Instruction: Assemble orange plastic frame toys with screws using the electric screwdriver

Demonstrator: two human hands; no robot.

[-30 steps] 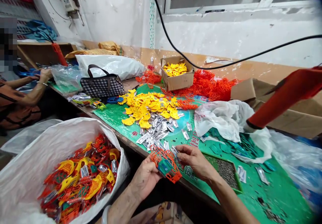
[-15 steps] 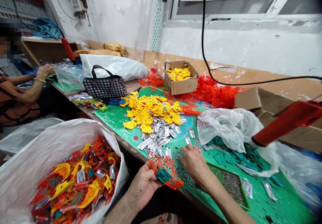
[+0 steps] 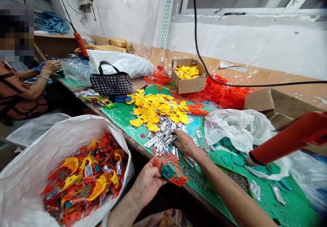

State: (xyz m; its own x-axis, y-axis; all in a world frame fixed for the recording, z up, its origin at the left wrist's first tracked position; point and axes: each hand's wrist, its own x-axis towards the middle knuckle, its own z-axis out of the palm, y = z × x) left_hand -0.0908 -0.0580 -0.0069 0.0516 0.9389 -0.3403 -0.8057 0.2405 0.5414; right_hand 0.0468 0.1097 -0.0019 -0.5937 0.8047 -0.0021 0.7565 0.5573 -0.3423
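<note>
My left hand is closed on the near end of an orange lattice-like plastic frame with a teal plastic piece in it, held in front of the table edge. My right hand reaches over the heap of small silver plates, its fingertips at the heap and its thumb and forefinger apart. Whether a plate is under the fingers is hidden. Directly behind the silver plates lies a pile of yellow plastic parts.
A white sack of orange-and-yellow assemblies stands left. A box of yellow parts and orange frames lie behind. A red electric screwdriver hangs right, near a green tray of screws. A co-worker sits left.
My right hand has moved left and away from me, from the table beside the silver plates onto their heap. My left hand still holds the orange frame. The view has shifted slightly.
</note>
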